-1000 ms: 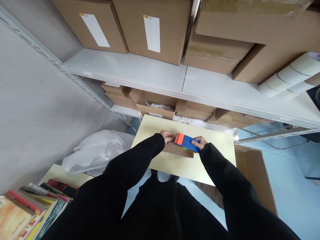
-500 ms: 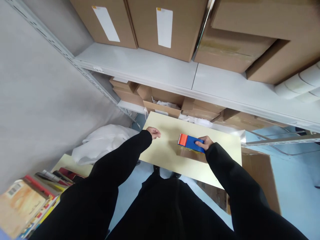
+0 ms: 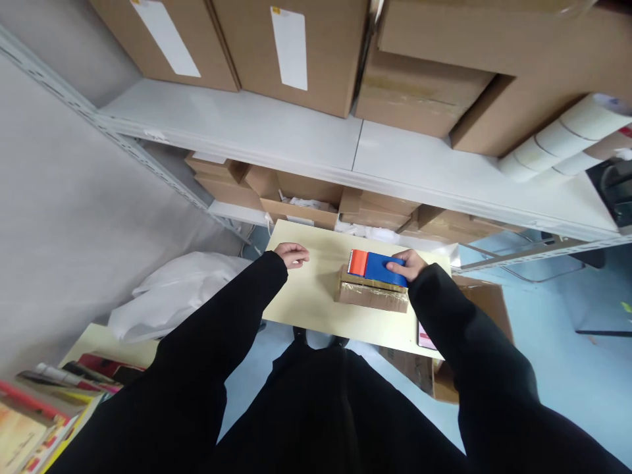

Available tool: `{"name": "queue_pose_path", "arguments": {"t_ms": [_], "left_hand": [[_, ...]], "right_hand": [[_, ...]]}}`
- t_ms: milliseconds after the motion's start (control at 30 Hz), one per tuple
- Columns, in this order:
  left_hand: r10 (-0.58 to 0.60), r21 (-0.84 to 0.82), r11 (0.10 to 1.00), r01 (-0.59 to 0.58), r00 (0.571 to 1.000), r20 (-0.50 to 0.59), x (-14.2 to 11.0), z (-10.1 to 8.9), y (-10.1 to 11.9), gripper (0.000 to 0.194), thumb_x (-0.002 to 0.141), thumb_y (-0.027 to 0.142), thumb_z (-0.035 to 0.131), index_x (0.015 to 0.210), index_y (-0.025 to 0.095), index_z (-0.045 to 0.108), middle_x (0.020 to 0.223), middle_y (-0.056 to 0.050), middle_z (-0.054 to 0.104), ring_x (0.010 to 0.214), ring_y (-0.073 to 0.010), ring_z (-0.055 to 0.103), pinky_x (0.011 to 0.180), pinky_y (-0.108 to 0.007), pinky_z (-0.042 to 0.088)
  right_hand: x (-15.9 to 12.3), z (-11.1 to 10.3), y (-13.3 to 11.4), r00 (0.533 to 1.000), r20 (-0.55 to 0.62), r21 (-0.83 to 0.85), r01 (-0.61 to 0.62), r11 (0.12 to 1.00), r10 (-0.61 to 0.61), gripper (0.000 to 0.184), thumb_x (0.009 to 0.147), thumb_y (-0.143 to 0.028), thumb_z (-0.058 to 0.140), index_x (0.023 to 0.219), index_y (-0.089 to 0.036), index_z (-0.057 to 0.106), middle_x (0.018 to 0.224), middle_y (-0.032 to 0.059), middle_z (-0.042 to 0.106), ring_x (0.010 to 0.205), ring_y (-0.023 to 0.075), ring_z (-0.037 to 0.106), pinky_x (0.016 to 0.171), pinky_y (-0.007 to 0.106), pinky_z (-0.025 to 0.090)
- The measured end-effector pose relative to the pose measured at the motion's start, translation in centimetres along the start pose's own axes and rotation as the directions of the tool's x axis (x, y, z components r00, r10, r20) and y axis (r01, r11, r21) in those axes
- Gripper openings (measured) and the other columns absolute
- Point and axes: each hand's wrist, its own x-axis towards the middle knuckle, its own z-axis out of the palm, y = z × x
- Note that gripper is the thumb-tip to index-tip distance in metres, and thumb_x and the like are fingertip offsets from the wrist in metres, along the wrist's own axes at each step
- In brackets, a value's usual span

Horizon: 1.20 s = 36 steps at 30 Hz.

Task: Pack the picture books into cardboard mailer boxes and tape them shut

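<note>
My right hand grips a blue tape dispenser with an orange front end and a toothed edge that points left. The dispenser is over the top of a small cardboard box, which has shiny clear tape along its near side. I cannot tell whether the two touch. My left hand is left of the box, above the pale yellow table. Its fingers are curled closed, and anything between them is too small or hidden to make out. The box's right end is partly behind my right hand.
A phone-like thing with a pink screen lies at the table's right front edge. Behind the table stands a grey shelf with large cartons and white rolls. A white bag and books are at left.
The view has shifted right, bringing the pink screen into sight. The tape dispenser now appears slightly higher relative to the box, whose taped near side shows more. My left hand stays closed.
</note>
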Motion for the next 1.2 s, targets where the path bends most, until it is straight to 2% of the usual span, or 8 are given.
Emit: {"name": "queue_pose_path", "arguments": {"t_ms": [133, 267, 400, 567, 800, 1033, 1100, 1200], "left_hand": [[-0.026, 0.046, 0.999, 0.024, 0.998, 0.052, -0.1, 4.7, -0.5, 0.035, 0.042, 0.035, 0.079, 0.063, 0.014, 0.06, 0.059, -0.002, 0.063, 0.055, -0.0088, 0.053, 0.064, -0.027, 0.045], [-0.041, 0.101, 0.994, 0.035, 0.998, 0.056, 0.7, 7.7, -2.5, 0.034, 0.043, 0.035, 0.079, 0.062, 0.014, 0.06, 0.059, -0.003, 0.064, 0.049, -0.0073, 0.051, 0.055, -0.024, 0.043], [-0.07, 0.156, 0.986, 0.065, 0.997, 0.029, 1.6, 7.8, -4.8, 0.033, 0.045, 0.034, 0.078, 0.062, 0.013, 0.06, 0.059, -0.004, 0.064, 0.049, -0.0079, 0.051, 0.054, -0.024, 0.043], [-0.149, 0.187, 0.971, 0.152, 0.988, -0.029, 2.2, 7.0, -7.7, 0.031, 0.049, 0.034, 0.076, 0.065, 0.013, 0.06, 0.064, -0.005, 0.065, 0.055, -0.0097, 0.054, 0.052, -0.023, 0.042], [-0.124, 0.24, 0.96, 0.141, 0.988, -0.087, 3.5, 7.5, -10.0, 0.021, 0.06, 0.031, 0.069, 0.068, 0.015, 0.06, 0.069, -0.004, 0.066, 0.06, -0.011, 0.056, 0.054, -0.023, 0.045], [0.03, 0.362, 0.932, 0.033, 0.986, -0.166, 4.7, 10.1, -12.2, 0.004, 0.067, 0.018, 0.058, 0.063, 0.015, 0.057, 0.063, 0.0, 0.059, 0.063, -0.0116, 0.056, 0.065, -0.025, 0.046], [0.082, 0.409, 0.912, 0.015, 0.973, -0.218, 4.7, 10.7, -12.9, 0.002, 0.067, 0.017, 0.056, 0.068, 0.016, 0.058, 0.071, -0.001, 0.06, 0.068, -0.0129, 0.057, 0.07, -0.027, 0.046], [0.135, 0.461, 0.887, 0.014, 0.947, -0.29, 4.1, 11.1, -13.5, 0.022, 0.067, 0.021, 0.057, 0.088, 0.015, 0.057, 0.097, -0.009, 0.057, 0.079, -0.0162, 0.058, 0.076, -0.032, 0.046]], "right_hand": [[-2.9, -3.3, 2.3, 0.996, 0.033, -0.018, -0.088, 0.996, 0.089, 0.046, 0.06, -0.056, 0.06, 0.045, -0.015, 0.046, 0.043, -0.0033, 0.035, 0.042, 0.0069, 0.032, 0.04, 0.023, 0.024], [-4.7, -3.7, 6.0, 0.985, 0.027, 0.0, -0.168, 0.986, 0.168, 0.047, 0.058, -0.059, 0.059, 0.045, -0.015, 0.047, 0.042, -0.0034, 0.035, 0.041, 0.0073, 0.031, 0.04, 0.023, 0.024], [-4.3, -2.3, 7.7, 0.982, 0.008, -0.054, -0.186, 0.981, 0.187, 0.047, 0.058, -0.06, 0.058, 0.045, -0.015, 0.048, 0.041, -0.0036, 0.035, 0.041, 0.0073, 0.031, 0.04, 0.024, 0.023], [-2.9, -1.2, 6.7, 0.993, 0.02, -0.236, -0.107, 0.966, 0.115, 0.049, 0.06, -0.06, 0.055, 0.041, -0.017, 0.046, 0.039, -0.0033, 0.035, 0.04, 0.0075, 0.032, 0.041, 0.024, 0.024], [-2.2, -0.9, 5.7, 0.991, 0.009, -0.357, -0.119, 0.927, 0.13, 0.047, 0.062, -0.059, 0.055, 0.042, -0.017, 0.047, 0.04, -0.0023, 0.038, 0.041, 0.0088, 0.036, 0.043, 0.025, 0.025], [-2.3, -0.7, 5.4, 0.991, 0.005, -0.378, -0.124, 0.917, 0.136, 0.048, 0.063, -0.06, 0.054, 0.041, -0.018, 0.045, 0.039, -0.002, 0.038, 0.042, 0.0091, 0.036, 0.044, 0.025, 0.026], [-2.3, -0.6, 5.5, 0.992, -0.004, -0.381, -0.117, 0.917, 0.125, 0.049, 0.063, -0.061, 0.054, 0.041, -0.018, 0.045, 0.039, -0.0021, 0.037, 0.041, 0.009, 0.036, 0.044, 0.025, 0.026], [-2.3, -0.6, 5.6, 0.992, -0.001, -0.381, -0.115, 0.918, 0.123, 0.049, 0.063, -0.061, 0.054, 0.041, -0.018, 0.044, 0.039, -0.0022, 0.037, 0.041, 0.0087, 0.035, 0.043, 0.025, 0.026]]}}
